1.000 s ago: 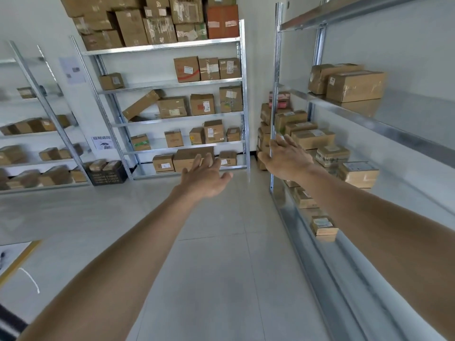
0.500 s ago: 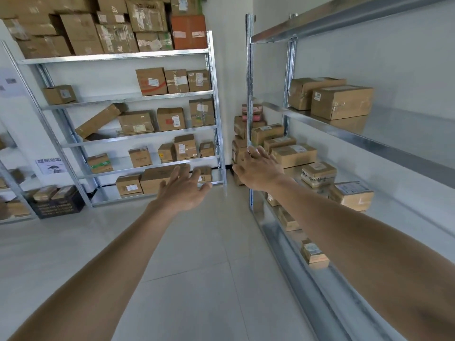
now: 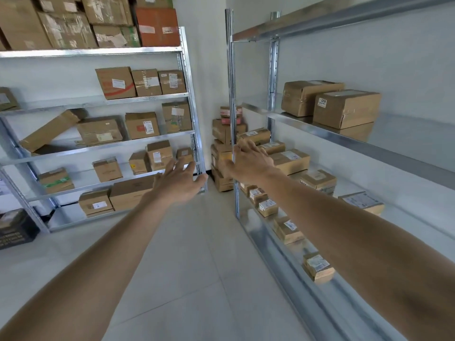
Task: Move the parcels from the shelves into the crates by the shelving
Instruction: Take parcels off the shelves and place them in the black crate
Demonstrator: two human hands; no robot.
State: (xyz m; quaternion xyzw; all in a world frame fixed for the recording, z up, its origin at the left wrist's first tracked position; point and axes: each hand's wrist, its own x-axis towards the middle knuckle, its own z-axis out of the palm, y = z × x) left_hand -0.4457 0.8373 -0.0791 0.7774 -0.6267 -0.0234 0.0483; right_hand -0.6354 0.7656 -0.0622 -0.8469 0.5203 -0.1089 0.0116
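Note:
Both my arms stretch forward. My left hand hangs in the aisle with fingers spread and holds nothing. My right hand is also spread and empty, level with the front post of the right-hand metal shelving, just in front of a labelled brown parcel. More brown parcels sit along the right shelves, such as two big ones higher up and small ones on the lowest shelf. A black crate stands on the floor at far left.
A second metal shelving unit full of cardboard boxes faces me across the aisle. A stack of boxes stands in the corner between the two units. Pale floor tiles run between them.
The view has swung right and come closer to the right-hand shelving. Both hands stay spread and empty; my right hand has drawn level with the shelf post.

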